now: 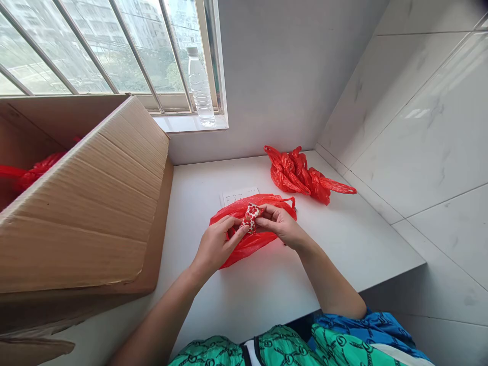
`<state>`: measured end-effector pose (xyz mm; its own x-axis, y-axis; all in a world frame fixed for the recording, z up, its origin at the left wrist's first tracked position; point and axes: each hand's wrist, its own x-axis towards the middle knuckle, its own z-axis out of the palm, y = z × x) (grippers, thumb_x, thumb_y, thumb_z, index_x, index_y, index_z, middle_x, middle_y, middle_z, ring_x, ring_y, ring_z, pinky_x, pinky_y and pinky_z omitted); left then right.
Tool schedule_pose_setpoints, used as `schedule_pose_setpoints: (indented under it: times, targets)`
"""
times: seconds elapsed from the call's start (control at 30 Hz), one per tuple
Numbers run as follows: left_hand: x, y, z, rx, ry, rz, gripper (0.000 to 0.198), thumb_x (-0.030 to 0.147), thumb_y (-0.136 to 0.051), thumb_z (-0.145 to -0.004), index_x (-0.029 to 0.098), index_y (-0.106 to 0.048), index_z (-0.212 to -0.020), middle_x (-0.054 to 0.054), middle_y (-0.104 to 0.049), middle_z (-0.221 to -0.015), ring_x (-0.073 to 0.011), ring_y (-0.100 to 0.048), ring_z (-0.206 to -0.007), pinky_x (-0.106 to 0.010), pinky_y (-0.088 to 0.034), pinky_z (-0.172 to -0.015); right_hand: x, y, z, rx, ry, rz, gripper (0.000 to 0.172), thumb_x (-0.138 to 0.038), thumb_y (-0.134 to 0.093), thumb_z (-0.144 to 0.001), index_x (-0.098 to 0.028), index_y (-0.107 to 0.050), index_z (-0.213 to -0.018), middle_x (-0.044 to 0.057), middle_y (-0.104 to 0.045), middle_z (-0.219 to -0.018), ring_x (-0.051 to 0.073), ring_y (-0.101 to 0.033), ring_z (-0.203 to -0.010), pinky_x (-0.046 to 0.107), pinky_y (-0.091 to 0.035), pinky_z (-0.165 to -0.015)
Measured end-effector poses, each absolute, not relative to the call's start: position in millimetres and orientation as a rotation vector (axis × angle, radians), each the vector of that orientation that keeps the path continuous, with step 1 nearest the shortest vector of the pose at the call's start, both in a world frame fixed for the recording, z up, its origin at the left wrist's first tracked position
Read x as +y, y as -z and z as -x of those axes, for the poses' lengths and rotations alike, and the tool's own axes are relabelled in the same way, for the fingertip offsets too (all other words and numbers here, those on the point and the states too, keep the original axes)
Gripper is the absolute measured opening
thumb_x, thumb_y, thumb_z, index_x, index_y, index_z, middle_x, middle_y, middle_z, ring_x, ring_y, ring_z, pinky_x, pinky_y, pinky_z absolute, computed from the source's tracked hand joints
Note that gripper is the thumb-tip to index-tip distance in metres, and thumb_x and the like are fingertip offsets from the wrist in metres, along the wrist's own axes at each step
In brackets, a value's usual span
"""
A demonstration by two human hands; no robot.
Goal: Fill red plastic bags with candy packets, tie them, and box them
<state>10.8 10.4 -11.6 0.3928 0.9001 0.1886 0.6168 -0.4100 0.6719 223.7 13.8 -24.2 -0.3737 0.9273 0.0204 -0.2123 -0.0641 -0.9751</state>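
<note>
The table (358, 234) spreads beneath the fingers; the box (91, 203), seemingly stiff card, stands well to their left. Directly under them lies the bag (247, 249), thin, limp and probably slippery, best gathered by its rim. Just above it, left hand (219, 239) and right hand (284, 226) both pinch the packet (250, 216), which sits between their fingertips. It looks light and smooth, perhaps slightly yielding; a gentle grip on opposite edges should suit it.
</note>
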Motion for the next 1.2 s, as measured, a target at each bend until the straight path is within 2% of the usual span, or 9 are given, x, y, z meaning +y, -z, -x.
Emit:
schedule_pose_setpoints:
  times: [0.13, 0.3, 0.47, 0.57, 0.67, 0.77, 0.83, 1.07, 1.2]
  targets:
    - [14, 16, -13, 1.234, -0.751, -2.085, 0.030, 0.041, -0.049, -0.097, 0.019, -0.062, -0.082, -0.001, -0.064, -0.078, -0.0119, -0.050, -0.063, -0.024, -0.039, -0.057, 12, 23, -224, -1.358, -1.584, 0.922, 0.040, -0.047, -0.071, -0.085, -0.020, -0.064, -0.115, 0.007, -0.074, -0.109, 0.022, -0.071, -0.102, 0.041, -0.056, -0.095]
    - [11, 18, -12, 1.207, -0.708, -2.083, 0.029, 0.039, -0.049, -0.097, 0.019, -0.059, -0.079, 0.000, -0.063, -0.076, -0.0119, -0.049, -0.063, -0.024, -0.037, -0.057, 15, 32, -225, -1.428, -1.464, 0.962, 0.034, -0.047, -0.074, -0.082, -0.017, -0.067, -0.096, 0.006, -0.075, -0.093, 0.020, -0.072, -0.088, 0.038, -0.056, -0.088]
    - [7, 17, -14, 1.218, -0.682, -2.118, 0.031, 0.042, -0.047, -0.098, 0.019, -0.062, -0.083, -0.001, -0.064, -0.079, -0.0129, -0.053, -0.066, -0.024, -0.037, -0.057, 13, 31, -224, -1.460, -1.469, 0.900, 0.030, -0.045, -0.071, -0.085, -0.017, -0.065, -0.096, 0.006, -0.075, -0.089, 0.021, -0.073, -0.087, 0.038, -0.057, -0.086]
    - [5, 11, -7, 1.364, -0.699, -2.178, 0.032, 0.046, -0.046, -0.098, 0.021, -0.063, -0.088, 0.000, -0.066, -0.082, -0.0129, -0.054, -0.065, -0.024, -0.038, -0.059, 8, 22, -232, -1.588, -1.303, 1.061, 0.029, -0.043, -0.066, -0.089, -0.020, -0.067, -0.105, 0.006, -0.075, -0.100, 0.021, -0.072, -0.091, 0.038, -0.057, -0.087]
    - [-2, 6, 15, 1.572, -0.708, -2.169, 0.035, 0.051, -0.045, -0.097, 0.023, -0.062, -0.088, 0.002, -0.064, -0.077, -0.0127, -0.052, -0.060, -0.024, -0.036, -0.057, 4, 15, -254, -1.576, -1.023, 1.296, 0.038, -0.046, -0.067, -0.087, -0.024, -0.065, -0.118, 0.008, -0.071, -0.118, 0.021, -0.071, -0.093, 0.035, -0.058, -0.080]
    - [-14, 10, 48, 1.732, -0.626, -2.119, 0.041, 0.058, -0.046, -0.094, 0.022, -0.059, -0.078, 0.003, -0.057, -0.064, -0.0129, -0.047, -0.054, -0.024, -0.033, -0.053, 1, 13, -285, -1.389, -0.732, 1.431, 0.038, -0.053, -0.065, -0.087, -0.021, -0.066, -0.106, 0.008, -0.072, -0.101, 0.018, -0.069, -0.074, 0.031, -0.056, -0.064]
    - [-24, 19, 68, 1.789, -0.508, -2.067, 0.044, 0.061, -0.047, -0.092, 0.022, -0.057, -0.073, 0.003, -0.054, -0.059, -0.0136, -0.047, -0.053, -0.024, -0.031, -0.051, 1, 14, -303, -1.331, -0.561, 1.508, 0.037, -0.056, -0.064, -0.087, -0.021, -0.066, -0.098, 0.005, -0.071, -0.089, 0.017, -0.065, -0.066, 0.031, -0.054, -0.061]
    - [-39, 52, 74, 1.669, -0.233, -1.943, 0.039, 0.061, -0.052, -0.088, 0.027, -0.068, -0.098, 0.000, -0.070, -0.090, -0.0163, -0.059, -0.064, -0.025, -0.038, -0.057, 11, 23, -310, -1.689, -0.517, 1.670, 0.031, -0.052, -0.062, -0.089, -0.027, -0.068, -0.107, 0.004, -0.068, -0.101, 0.017, -0.063, -0.072, 0.034, -0.050, -0.068]
    - [-33, 47, 60, 1.587, -0.343, -2.015, 0.037, 0.057, -0.053, -0.089, 0.022, -0.062, -0.079, 0.000, -0.065, -0.078, -0.0153, -0.056, -0.061, -0.025, -0.037, -0.055, 22, 9, -312, -1.717, -0.520, 1.591, 0.033, -0.056, -0.064, -0.086, -0.024, -0.070, -0.086, 0.003, -0.067, -0.090, 0.017, -0.059, -0.069, 0.032, -0.047, -0.064]
